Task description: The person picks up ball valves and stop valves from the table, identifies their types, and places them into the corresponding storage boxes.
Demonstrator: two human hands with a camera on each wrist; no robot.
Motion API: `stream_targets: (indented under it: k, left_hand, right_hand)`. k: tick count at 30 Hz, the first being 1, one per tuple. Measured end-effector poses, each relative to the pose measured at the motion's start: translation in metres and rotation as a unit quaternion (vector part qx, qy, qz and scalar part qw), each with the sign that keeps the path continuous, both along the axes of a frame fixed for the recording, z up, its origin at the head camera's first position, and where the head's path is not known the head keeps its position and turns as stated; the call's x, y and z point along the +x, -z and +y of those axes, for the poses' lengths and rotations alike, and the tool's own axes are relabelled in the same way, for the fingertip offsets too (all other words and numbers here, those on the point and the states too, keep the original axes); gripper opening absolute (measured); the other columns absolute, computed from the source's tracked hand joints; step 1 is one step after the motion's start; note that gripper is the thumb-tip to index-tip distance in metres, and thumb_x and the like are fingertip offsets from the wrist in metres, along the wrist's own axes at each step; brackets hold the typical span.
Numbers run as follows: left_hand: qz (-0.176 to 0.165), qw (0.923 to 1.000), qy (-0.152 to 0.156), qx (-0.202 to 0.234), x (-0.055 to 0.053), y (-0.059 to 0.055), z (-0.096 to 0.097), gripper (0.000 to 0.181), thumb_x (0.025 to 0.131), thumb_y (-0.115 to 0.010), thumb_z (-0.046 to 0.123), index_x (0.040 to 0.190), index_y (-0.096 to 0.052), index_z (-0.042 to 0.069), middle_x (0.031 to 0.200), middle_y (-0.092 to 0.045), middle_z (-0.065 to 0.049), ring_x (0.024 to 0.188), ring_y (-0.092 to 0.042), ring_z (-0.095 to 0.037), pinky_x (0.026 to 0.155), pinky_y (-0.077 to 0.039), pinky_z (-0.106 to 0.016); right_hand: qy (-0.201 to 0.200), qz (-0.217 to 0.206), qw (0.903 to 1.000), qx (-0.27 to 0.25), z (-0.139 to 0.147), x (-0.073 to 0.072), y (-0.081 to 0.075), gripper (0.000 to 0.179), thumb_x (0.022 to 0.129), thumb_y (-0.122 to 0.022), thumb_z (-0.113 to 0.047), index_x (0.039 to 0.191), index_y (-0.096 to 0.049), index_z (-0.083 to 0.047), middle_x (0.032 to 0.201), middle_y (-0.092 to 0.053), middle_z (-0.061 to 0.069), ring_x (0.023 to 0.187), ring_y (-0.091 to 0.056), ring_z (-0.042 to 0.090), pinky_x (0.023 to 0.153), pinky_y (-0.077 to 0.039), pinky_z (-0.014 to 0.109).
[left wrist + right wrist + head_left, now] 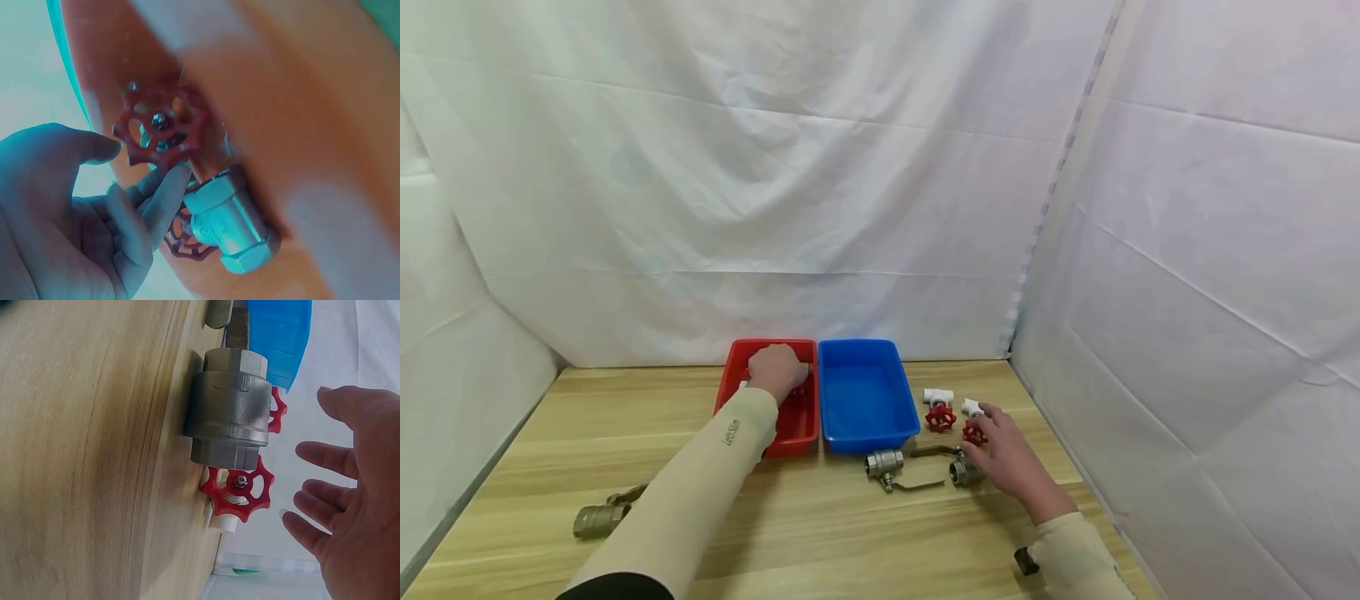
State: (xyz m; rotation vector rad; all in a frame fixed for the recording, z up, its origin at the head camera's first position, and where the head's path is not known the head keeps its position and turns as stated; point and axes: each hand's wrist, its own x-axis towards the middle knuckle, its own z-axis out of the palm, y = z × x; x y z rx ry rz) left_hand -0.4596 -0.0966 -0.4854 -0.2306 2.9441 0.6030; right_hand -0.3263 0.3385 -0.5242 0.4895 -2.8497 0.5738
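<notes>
Tabletop, lever valve before red-wheel valve

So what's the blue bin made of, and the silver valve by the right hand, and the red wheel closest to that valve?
The blue bin looks like smooth plastic: even colour, soft shine. The silver valve seems metal, satin-finished, with greyish glints and flat-sided ends. The red wheel has an even red, slightly shiny surface: perhaps painted metal, possibly plastic.

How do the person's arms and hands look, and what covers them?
The left hand and right hand are bare. The left sleeve is cream, with small dark lettering and black fabric at one end; the right sleeve, also cream, has a small black piece beside it.
</notes>
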Motion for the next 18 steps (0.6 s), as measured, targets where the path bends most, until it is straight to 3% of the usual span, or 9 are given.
stream_targets:
  k: [5,10,14,18]
  left_hand:
    - [0.0,1.0,0.003,0.0,0.008,-0.011,-0.008,0.033,0.096,-0.085,0.037,0.098,-0.071,0.007,0.085,-0.073,-0.009,0.089,-0.07,-0.032,0.092,-0.061,-0.053]
    - [0.009,0.9998,0.018,-0.007,0.018,-0.025,-0.02,0.033,0.099,-0.079,0.039,0.097,-0.07,0.008,0.083,-0.072,-0.01,0.08,-0.07,-0.03,0.081,-0.063,-0.047]
    - [0.02,0.9986,0.048,0.011,0.026,-0.035,-0.033,0.028,0.105,-0.07,0.035,0.093,-0.071,0.01,0.077,-0.071,-0.008,0.07,-0.07,-0.026,0.069,-0.06,-0.04]
    - [0.057,0.9942,0.088,0.024,0.034,-0.04,-0.047,0.03,0.109,-0.067,0.034,0.091,-0.069,0.011,0.076,-0.068,-0.006,0.069,-0.064,-0.025,0.066,-0.056,-0.037]
  right_hand:
    - [-0.005,0.002,1.0,0.0,-0.002,-0.002,0.0,0.033,0.105,-0.081,-0.023,0.128,-0.072,-0.001,0.163,-0.047,0.03,0.142,-0.052,0.052,0.108,-0.053,0.065]
    - [-0.009,0.006,0.9999,0.001,-0.003,-0.006,0.0,0.032,0.104,-0.081,-0.022,0.126,-0.072,-0.001,0.161,-0.048,0.03,0.14,-0.054,0.051,0.108,-0.054,0.064]
    - [-0.01,0.008,0.9999,0.002,-0.003,-0.008,-0.001,0.031,0.104,-0.081,-0.023,0.124,-0.072,-0.001,0.161,-0.049,0.029,0.139,-0.055,0.05,0.108,-0.054,0.064]
    - [-0.009,0.01,0.9999,0.009,-0.002,-0.009,-0.002,0.032,0.104,-0.081,-0.025,0.124,-0.072,0.0,0.16,-0.05,0.03,0.14,-0.055,0.05,0.11,-0.053,0.064]
